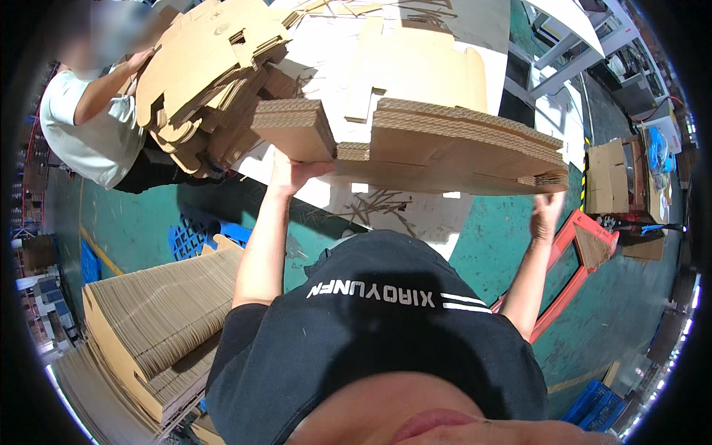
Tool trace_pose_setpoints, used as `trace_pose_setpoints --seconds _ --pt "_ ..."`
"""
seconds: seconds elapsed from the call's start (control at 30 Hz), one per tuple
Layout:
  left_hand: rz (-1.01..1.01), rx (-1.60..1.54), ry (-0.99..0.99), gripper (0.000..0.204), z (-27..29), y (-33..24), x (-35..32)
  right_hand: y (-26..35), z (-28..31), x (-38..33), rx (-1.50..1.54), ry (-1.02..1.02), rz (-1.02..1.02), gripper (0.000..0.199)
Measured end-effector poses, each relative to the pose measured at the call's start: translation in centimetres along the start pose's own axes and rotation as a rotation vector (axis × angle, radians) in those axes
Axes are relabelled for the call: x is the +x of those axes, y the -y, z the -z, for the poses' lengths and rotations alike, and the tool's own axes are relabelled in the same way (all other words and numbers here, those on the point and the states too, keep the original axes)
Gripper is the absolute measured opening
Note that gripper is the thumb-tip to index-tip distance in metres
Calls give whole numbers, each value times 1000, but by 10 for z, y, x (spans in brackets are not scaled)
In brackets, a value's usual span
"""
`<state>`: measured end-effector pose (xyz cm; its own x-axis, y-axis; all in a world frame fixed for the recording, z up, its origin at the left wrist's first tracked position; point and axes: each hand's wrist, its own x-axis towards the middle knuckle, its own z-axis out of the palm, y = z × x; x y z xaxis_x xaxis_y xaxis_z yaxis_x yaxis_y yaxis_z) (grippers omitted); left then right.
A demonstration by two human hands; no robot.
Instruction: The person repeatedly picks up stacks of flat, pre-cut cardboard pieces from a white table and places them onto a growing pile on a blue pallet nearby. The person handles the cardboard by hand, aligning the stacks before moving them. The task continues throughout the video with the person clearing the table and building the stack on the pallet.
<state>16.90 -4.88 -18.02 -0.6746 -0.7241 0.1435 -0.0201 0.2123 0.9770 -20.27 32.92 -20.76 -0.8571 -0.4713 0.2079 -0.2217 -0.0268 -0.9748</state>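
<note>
In the head view, the cardboard stack [463, 152] was located in front of your body, at the near side of the white table [456, 215], spanning the space between your two hands. Whether its underside touched the tabletop could not be determined.

The stack consisted of brown corrugated sheets, layered flush. The fluted edges formed wavy lines along its upper side; the near face was smooth and matt. A deep notch separated a short block at the left end from the long, gently curved main section.

Your left hand [300, 172] was closed on the left block, thumb extended along its underside, other fingers hidden. Your right hand [547, 215] was positioned at the lower right corner; its fingertips were obscured, so pinching could not be confirmed.

Thin cardboard offcuts [380, 208] littered the tabletop. Beyond the stack lay flat tan sheets [434, 67] with cut outlines. To the left, a co-worker's hand [139, 59] touched an uneven pile of die-cut cardboard [208, 67]. At lower left, tightly packed sheets [170, 311] presented a ribbed surface.
</note>
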Motion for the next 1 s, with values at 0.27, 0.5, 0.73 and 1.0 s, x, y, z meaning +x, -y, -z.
trace_pose_setpoints --seconds 0.27,0.5,0.73,1.0 --pt "-53 -131 15 48 -11 -3 11 252 -210 -17 -924 306 1066 82" --pt "-44 -57 47 42 -8 -1 20 233 -229 10 -896 640 941 39" --pt "41 -25 157 42 -9 -4 33 242 -218 16 -922 852 984 39" --pt "-299 458 -773 75 -57 -26 13 241 -242 23 -1024 684 990 41"
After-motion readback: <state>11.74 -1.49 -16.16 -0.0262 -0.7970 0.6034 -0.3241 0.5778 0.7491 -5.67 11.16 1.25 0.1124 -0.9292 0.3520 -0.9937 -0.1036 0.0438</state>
